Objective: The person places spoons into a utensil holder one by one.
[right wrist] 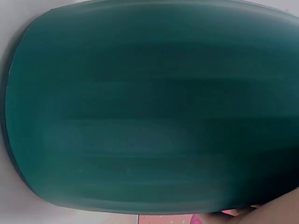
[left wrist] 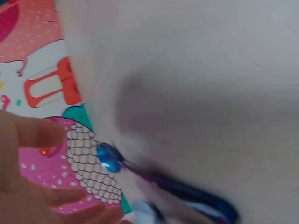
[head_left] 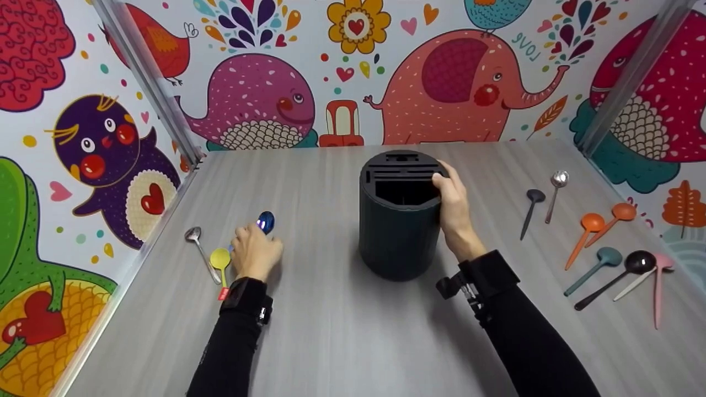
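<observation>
A dark green round holder [head_left: 398, 237] with a black slotted top stands upright mid-table; its side fills the right wrist view [right wrist: 140, 107]. My right hand [head_left: 456, 212] grips its right rim, thumb over the top edge. Over the table at the left is my left hand [head_left: 256, 252], its fingers apart with a gap to the spoon in the left wrist view [left wrist: 51, 182]. A shiny blue spoon [head_left: 266, 221] lies partly hidden by this hand; the left wrist view shows its bowl [left wrist: 110, 157] and handle. Beside it is a pale blue item [left wrist: 145, 212], only partly visible.
Left of my left hand lie a yellow spoon [head_left: 220, 258] and a silver spoon [head_left: 193, 234]. Several spoons and ladles lie at the right, among them an orange spoon [head_left: 592, 222], a teal one [head_left: 609, 256] and a black ladle [head_left: 640, 262]. Patterned walls border the table.
</observation>
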A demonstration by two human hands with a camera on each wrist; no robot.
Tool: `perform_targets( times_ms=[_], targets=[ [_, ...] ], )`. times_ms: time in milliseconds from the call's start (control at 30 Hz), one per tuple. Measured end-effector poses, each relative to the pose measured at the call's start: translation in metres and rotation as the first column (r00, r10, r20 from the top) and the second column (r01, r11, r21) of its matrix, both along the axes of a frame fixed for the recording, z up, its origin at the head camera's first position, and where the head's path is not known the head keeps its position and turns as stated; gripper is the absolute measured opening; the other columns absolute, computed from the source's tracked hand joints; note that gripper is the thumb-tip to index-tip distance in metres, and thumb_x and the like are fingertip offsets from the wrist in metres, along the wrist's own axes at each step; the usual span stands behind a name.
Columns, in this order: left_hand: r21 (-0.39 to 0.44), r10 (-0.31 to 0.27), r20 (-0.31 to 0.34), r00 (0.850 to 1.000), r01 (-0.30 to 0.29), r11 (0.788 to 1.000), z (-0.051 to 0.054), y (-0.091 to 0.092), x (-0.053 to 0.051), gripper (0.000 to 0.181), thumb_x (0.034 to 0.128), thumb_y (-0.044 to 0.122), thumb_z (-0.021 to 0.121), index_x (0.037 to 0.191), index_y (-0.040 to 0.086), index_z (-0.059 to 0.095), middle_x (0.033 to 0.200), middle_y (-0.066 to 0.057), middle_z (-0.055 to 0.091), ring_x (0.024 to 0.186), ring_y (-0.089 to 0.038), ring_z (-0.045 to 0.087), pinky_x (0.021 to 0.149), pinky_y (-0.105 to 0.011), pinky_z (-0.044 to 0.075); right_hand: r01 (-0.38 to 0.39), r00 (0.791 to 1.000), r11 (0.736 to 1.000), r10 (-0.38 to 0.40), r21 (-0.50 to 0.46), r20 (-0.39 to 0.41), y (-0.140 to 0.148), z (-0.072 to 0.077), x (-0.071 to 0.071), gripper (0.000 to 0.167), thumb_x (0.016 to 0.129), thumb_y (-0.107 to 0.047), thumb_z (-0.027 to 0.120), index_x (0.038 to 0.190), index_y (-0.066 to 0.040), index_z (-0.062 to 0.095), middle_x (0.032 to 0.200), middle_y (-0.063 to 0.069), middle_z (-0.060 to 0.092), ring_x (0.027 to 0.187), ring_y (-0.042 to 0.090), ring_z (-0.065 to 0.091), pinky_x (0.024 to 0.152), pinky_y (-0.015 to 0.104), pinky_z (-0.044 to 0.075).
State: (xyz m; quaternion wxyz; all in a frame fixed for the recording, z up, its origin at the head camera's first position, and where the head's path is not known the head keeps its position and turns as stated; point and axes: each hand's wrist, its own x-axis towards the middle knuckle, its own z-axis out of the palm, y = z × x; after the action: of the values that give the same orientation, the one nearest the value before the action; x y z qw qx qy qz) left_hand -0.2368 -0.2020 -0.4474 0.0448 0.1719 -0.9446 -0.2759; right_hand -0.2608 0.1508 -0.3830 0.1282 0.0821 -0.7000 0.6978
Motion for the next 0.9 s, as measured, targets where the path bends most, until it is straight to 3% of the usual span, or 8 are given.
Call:
perform_targets(
  times_ms=[267,400,567,700,900],
  targets=[
    [-0.104,-0.019,0.114,0.993,0.031,0.994,-0.011,-0.009,0.0,0.044,0.0928,0.019,0.053,0.121,-0.015,0.057,0.127,-0.035,0.044,0.123,-0.054,0.037,0.104,-0.065,0.029,-0.021,1.0,0.999,0.021,-0.043,0.003,-0.002,0.0,-0.001,0.054,0.101,-0.023,0.042,0.151,-0.006,0.043,0.147,0.014,0.05,0.134,0.023,0.045,0.113,0.039,0.03],
    [-0.185,-0.021,0.165,0.986,0.052,0.981,-0.009,-0.005,-0.003,0.035,0.095,0.015,0.052,0.114,-0.012,0.065,0.127,-0.036,0.048,0.124,-0.053,0.038,0.107,-0.064,0.028,-0.016,1.0,1.0,0.017,-0.025,0.005,-0.001,0.001,-0.001,0.054,0.101,-0.025,0.042,0.152,-0.007,0.043,0.148,0.013,0.049,0.135,0.023,0.043,0.114,0.04,0.029],
    [-0.265,-0.045,0.176,0.983,0.092,0.96,-0.003,0.006,-0.006,0.03,0.0972,0.005,0.051,0.115,-0.014,0.066,0.124,-0.038,0.056,0.119,-0.051,0.048,0.101,-0.059,0.037,-0.008,1.0,1.0,0.008,-0.01,0.008,0.001,0.002,-0.001,0.055,0.101,-0.026,0.042,0.152,-0.007,0.043,0.149,0.012,0.048,0.137,0.023,0.042,0.114,0.041,0.028],
    [-0.237,-0.049,0.164,0.985,0.088,0.967,-0.001,0.012,-0.008,0.032,0.0976,0.001,0.051,0.121,-0.018,0.062,0.123,-0.04,0.056,0.116,-0.052,0.054,0.096,-0.059,0.045,-0.013,1.0,1.0,0.013,-0.012,0.002,0.002,0.001,-0.001,0.055,0.101,-0.025,0.041,0.152,-0.005,0.042,0.149,0.013,0.048,0.137,0.023,0.042,0.115,0.041,0.028],
    [-0.186,-0.04,0.215,0.976,0.081,0.979,0.002,0.012,-0.014,0.033,0.0945,0.002,0.055,0.121,-0.016,0.062,0.122,-0.037,0.059,0.111,-0.049,0.059,0.091,-0.058,0.049,-0.018,1.0,1.0,0.018,-0.017,0.005,0.002,0.001,-0.001,0.055,0.101,-0.025,0.04,0.153,-0.005,0.041,0.149,0.014,0.048,0.137,0.023,0.042,0.115,0.041,0.027]
  ],
)
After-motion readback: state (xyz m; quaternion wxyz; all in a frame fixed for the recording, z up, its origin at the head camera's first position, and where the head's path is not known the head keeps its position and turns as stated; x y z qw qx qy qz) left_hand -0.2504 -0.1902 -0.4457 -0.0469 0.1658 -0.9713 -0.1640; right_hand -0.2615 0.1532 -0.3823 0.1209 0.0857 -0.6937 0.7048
